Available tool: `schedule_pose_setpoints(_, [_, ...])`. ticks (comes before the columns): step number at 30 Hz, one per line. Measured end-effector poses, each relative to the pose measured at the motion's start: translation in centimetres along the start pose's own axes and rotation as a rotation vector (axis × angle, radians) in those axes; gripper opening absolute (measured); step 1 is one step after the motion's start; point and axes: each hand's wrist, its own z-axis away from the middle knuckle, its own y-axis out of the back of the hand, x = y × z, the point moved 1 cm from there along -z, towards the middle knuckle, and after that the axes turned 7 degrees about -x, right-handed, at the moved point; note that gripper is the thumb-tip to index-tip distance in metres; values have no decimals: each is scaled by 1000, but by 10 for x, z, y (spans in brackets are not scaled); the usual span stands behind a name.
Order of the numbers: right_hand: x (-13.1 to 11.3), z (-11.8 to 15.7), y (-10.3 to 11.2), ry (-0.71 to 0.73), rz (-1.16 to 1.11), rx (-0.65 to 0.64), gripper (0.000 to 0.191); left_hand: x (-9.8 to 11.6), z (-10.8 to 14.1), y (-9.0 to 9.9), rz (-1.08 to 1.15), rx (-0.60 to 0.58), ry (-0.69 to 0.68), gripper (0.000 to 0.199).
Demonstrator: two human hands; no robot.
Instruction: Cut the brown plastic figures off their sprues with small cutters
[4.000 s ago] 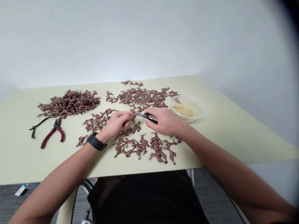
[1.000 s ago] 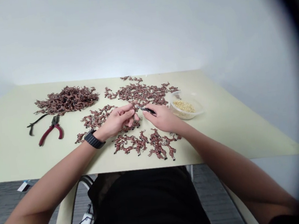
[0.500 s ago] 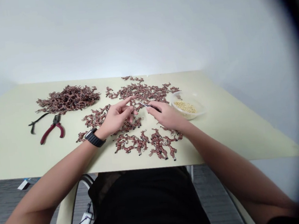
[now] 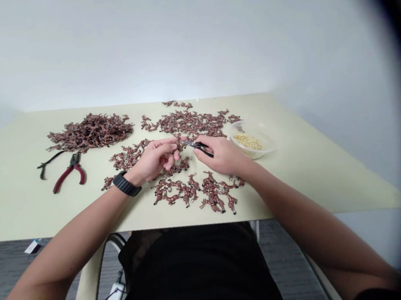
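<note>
My left hand [image 4: 155,160], with a black watch band on its wrist, pinches a small brown deer figurine [image 4: 178,142] between thumb and fingers. My right hand [image 4: 220,155] is wrapped round small pliers [image 4: 203,148] with black handles and thin metal jaws. Their handles are spread a little, and the tips point left, at or very near the figurine; contact is too small to make out. Beneath and around both hands lie many similar figurines [image 4: 190,122], with more of them [image 4: 212,191] near the table's front edge.
A dense heap of brown figurines [image 4: 91,132] lies at the back left. Red-handled pliers [image 4: 68,172] and a black tool [image 4: 49,163] rest in front of it. Right of my right hand stands a clear plastic bowl [image 4: 270,150] with small gold-coloured pieces [image 4: 248,142].
My left fingers, stretched out before, have curled into a pinch on a figurine. The pliers' handles are spread wider and show more fully in my right hand.
</note>
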Motion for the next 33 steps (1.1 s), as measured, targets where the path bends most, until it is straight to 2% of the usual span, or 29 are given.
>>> schedule_pose_setpoints(18, [2, 1, 1, 19, 8, -32, 29, -2, 1, 1, -10, -28, 10, 43])
schedule_pose_setpoints(21, [1, 2, 1, -27, -40, -39, 31, -3, 2, -1, -129, -40, -8, 52])
schedule_pose_setpoints(23, [0, 2, 1, -68, -142, -62, 34, -3, 3, -3, -307, -38, -56, 56])
schedule_pose_setpoints(27, [1, 1, 1, -165, -539, -294, 39, 1, 5, -5, -734, 45, -218, 48])
schedule_pose_setpoints(29, [2, 0, 0, -199, -693, -379, 38, 3, 6, -5, -861, 76, -273, 47])
schedule_pose_setpoints(31, [4, 0, 0, -200, -706, -354, 38, 5, 5, -5, -852, 88, -275, 50])
schedule_pose_setpoints(33, [7, -1, -1, -172, -571, -228, 38, 6, 4, -5, -718, 91, -232, 56])
